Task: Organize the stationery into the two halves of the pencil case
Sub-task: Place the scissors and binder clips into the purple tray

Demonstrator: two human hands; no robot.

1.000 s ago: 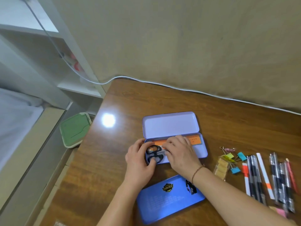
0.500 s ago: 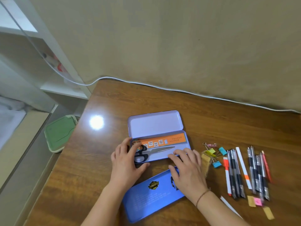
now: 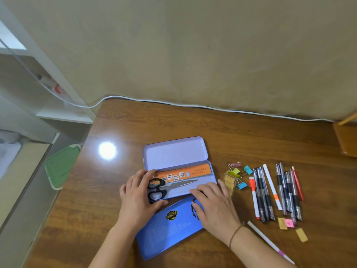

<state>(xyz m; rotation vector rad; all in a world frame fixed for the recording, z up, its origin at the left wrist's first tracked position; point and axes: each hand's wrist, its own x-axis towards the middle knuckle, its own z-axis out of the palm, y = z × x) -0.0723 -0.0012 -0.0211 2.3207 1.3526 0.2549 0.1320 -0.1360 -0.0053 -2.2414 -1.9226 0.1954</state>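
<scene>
The case (image 3: 174, 151) lies open on the table (image 3: 251, 136), its empty half toward the wall and the near half holding the scissors (image 3: 166, 187) and an orange ruler (image 3: 185, 174). I've laid the scissors lengthways with the blades pointing right, alongside the ruler, so the long things share one half and leave the other free.

My left hand (image 3: 138, 198) rests at the case's left end, fingers loosely spread beside the scissor handles and thumb along the near rim — steadying the tin, I judge, not clasping anything. My right hand (image 3: 214, 204) lies flat and open, fingertips on the near rim by the blade tips, palm over the blue lid (image 3: 170, 227) that sits just in front of the case. It carries nothing.

Most of the work is left. The pens (image 3: 263, 192) lie in rows well to the right, with binder clips (image 3: 241, 176) between them and the case, and small sticky notes (image 3: 288, 223) near the pens' lower ends. My right hand is nearest that pile, so it seems the one to reach — pens beside the scissors, I'd guess, small bits in the far half.
</scene>
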